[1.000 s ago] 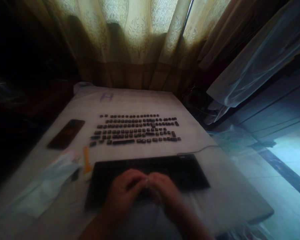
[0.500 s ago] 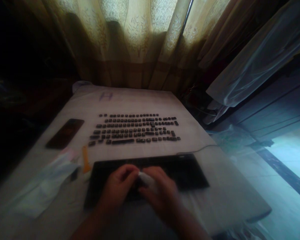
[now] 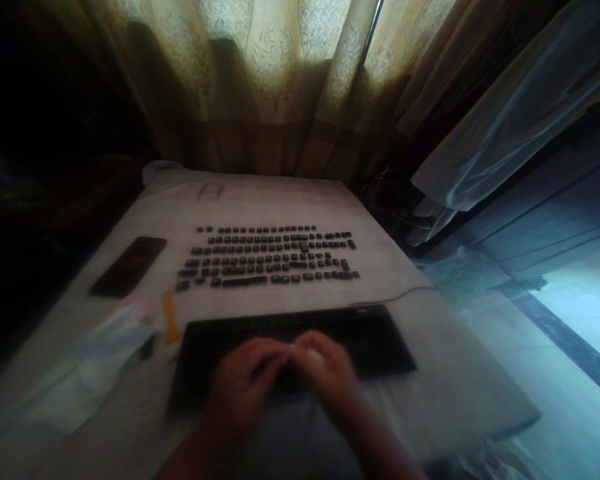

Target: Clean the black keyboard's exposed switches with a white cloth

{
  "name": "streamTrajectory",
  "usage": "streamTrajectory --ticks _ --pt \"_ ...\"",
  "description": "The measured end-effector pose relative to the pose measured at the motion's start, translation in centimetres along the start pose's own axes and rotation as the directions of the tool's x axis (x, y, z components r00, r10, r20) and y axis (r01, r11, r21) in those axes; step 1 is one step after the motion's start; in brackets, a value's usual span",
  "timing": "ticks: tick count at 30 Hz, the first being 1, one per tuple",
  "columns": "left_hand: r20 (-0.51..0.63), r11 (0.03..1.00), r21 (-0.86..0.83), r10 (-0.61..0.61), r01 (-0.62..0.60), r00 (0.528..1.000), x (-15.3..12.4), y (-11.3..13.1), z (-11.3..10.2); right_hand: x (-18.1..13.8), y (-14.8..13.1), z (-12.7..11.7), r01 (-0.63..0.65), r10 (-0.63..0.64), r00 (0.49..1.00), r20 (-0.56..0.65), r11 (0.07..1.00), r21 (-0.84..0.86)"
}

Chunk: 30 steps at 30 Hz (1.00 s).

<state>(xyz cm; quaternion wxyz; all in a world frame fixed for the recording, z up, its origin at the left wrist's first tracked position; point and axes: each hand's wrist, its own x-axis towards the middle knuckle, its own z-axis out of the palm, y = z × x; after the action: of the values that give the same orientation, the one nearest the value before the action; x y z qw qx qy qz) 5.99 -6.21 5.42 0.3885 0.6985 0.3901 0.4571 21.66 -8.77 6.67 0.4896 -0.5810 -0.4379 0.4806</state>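
Both hands come together above a black keyboard base (image 3: 375, 340) whose keycaps are off. My left hand (image 3: 247, 373) is closed, its thumb and fingertips pinched where they meet the right fingertips. My right hand (image 3: 327, 377) is curled around a small white wad (image 3: 317, 357), mostly hidden by the fingers; blur keeps me from telling its material. A speck of white also shows between the touching fingertips. Beyond the base, loose black keycaps (image 3: 250, 250) lie in several rows, with the long space bar (image 3: 245, 281) in the nearest row.
A dark phone (image 3: 129, 267) lies at the left of the cloth-covered table (image 3: 275, 203). Nearer are a crumpled white and pink wrapper (image 3: 95, 367) and a yellow-orange tool (image 3: 170, 319). A cable (image 3: 405, 293) runs off the right edge. Curtains (image 3: 275, 80) hang behind.
The fingertips of both hands have come together. The white wad, which stuck out from my right hand, is now mostly covered by its fingers. The keyboard base and keycaps have stayed put.
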Motion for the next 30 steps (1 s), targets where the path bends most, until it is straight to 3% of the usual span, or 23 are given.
streamTrajectory --ticks 3,6,8,10,12,14,16,19,20,22,24,26,28,30 --pt "0.046 0.922 0.209 0.324 -0.327 0.945 -0.2 -0.4 -0.2 0.0 -0.2 0.1 -0.258 0.226 0.962 0.151 0.934 0.246" --pt "0.069 0.881 0.289 0.372 -0.375 0.926 -0.2 -0.4 0.0 -0.2 -0.1 0.2 -0.301 0.257 0.949 0.181 0.909 0.289" --pt "0.047 0.932 0.248 0.262 -0.265 0.964 -0.2 -0.1 0.3 -0.6 0.2 0.3 -0.184 0.166 0.981 0.096 0.959 0.215" --pt "0.006 0.982 0.166 0.087 -0.087 0.996 -0.1 0.4 0.6 -0.8 0.5 0.1 0.071 -0.072 0.997 0.013 0.995 0.067" --pt "-0.023 0.992 0.06 -0.112 0.113 0.993 0.0 0.9 0.8 -0.9 0.7 -0.3 0.368 -0.369 0.929 0.017 0.924 -0.104" --pt "-0.006 0.954 -0.051 -0.295 0.295 0.955 0.2 1.3 0.8 -0.8 0.5 -0.9 0.579 -0.572 0.814 0.102 0.783 -0.229" --pt "0.04 0.903 -0.115 -0.413 0.415 0.91 0.4 1.5 0.8 -0.6 0.3 -1.3 0.681 -0.667 0.726 0.169 0.664 -0.307" --pt "0.05 0.909 -0.095 -0.403 0.406 0.914 0.5 1.5 0.7 -0.3 -0.2 -1.7 0.712 -0.708 0.685 0.171 0.601 -0.363" --pt "0.037 0.935 -0.065 -0.346 0.348 0.938 0.5 1.3 0.7 -0.3 -0.3 -1.8 0.692 -0.693 0.704 0.154 0.622 -0.365" --pt "0.019 0.986 0.009 -0.169 0.168 0.986 0.6 0.9 0.7 -0.3 -0.4 -1.8 0.598 -0.599 0.792 0.114 0.725 -0.341" --pt "0.03 0.996 0.077 0.033 -0.035 0.999 0.6 0.3 0.8 -0.2 -0.5 -2.0 0.412 -0.408 0.91 0.074 0.867 -0.28" --pt "0.06 0.974 0.132 0.178 -0.185 0.982 0.8 -0.5 0.9 0.0 -0.4 -2.1 0.171 -0.163 0.985 0.061 0.967 -0.188" --pt "0.092 0.949 0.173 0.251 -0.264 0.964 0.9 -1.2 1.2 0.3 -0.1 -2.3 -0.024 0.031 0.997 0.064 0.995 -0.101" --pt "0.122 0.936 0.193 0.273 -0.293 0.954 1.2 -1.8 1.4 0.6 0.4 -2.5 -0.108 0.109 0.994 0.031 0.993 -0.052"
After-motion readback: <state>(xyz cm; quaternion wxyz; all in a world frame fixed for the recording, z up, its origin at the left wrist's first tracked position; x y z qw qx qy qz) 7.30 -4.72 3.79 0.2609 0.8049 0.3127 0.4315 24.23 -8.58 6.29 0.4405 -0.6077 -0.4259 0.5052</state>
